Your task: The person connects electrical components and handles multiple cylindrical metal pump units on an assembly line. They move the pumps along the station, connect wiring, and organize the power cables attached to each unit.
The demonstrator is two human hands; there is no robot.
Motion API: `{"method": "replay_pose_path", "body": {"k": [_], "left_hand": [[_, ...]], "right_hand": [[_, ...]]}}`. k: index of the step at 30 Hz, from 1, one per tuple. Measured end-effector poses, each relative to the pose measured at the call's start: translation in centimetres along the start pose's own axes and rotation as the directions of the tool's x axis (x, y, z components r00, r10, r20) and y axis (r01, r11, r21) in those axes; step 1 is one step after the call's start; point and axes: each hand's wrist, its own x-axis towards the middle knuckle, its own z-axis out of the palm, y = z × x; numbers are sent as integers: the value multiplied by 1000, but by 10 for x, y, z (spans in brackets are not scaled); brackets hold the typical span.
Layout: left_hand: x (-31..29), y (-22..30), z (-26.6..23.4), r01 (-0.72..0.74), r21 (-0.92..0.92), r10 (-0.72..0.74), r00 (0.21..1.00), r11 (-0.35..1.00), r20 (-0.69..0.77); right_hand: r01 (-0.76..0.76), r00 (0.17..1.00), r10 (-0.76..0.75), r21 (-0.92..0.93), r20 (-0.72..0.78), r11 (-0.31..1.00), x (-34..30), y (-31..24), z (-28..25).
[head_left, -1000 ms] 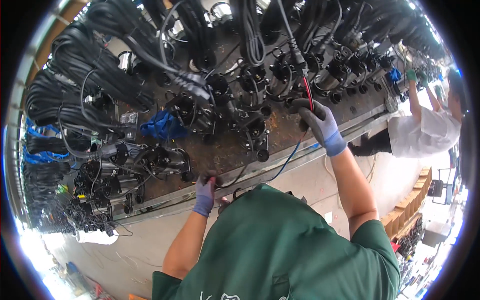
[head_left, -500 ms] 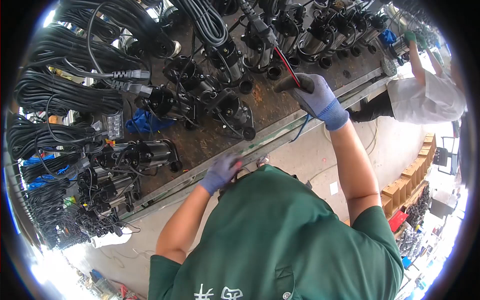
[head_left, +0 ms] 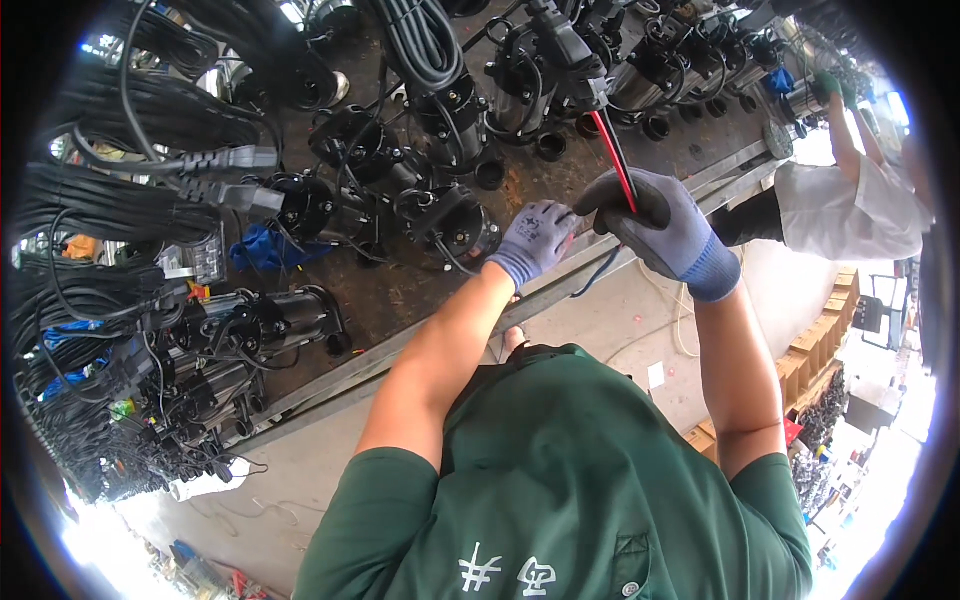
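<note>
My right hand, in a grey-blue glove, is raised over the bench edge. Its fingers are closed around a red-and-black lead, which runs up to a black plug-like part. Close to its left is my gloved left hand, fingers bent together over the bench edge. A bit of red shows at those fingertips, too small to name. Beside the left hand stands a black-and-metal pump, apart from it. More pumps with coiled black cables stand behind.
The brown bench top has a metal edge rail. Bundled black cables, grey plugs and a blue cloth lie at the left. A person in white works at the far right. Wooden boxes stand on the floor.
My left hand has come up and right from the near bench edge to beside my right hand. The right hand has shifted slightly right and down, still gripping the red-and-black lead.
</note>
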Motion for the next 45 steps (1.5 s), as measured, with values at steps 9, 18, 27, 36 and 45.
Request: {"method": "replay_pose_path", "body": {"k": [9,18,27,36,45], "left_hand": [[9,-4,30,-19,-486,-330,757,-874,564],[-19,19,14,115,-617,-272,824,-779,497],[-21,14,21,324,-755,-491,602,-571,630],[8,89,-244,67,339,49,945,939,-323],[-47,36,-284,434,287,-485,863,854,140]], "right_hand": [[36,998,-34,34,-44,999,7,9,-2],[97,995,-95,-222,17,970,16,9,-1],[200,976,-212,-186,-50,962,15,15,3],[6,987,37,259,-159,966,4,5,-16],[17,981,85,517,-173,856,-10,28,-23]]}}
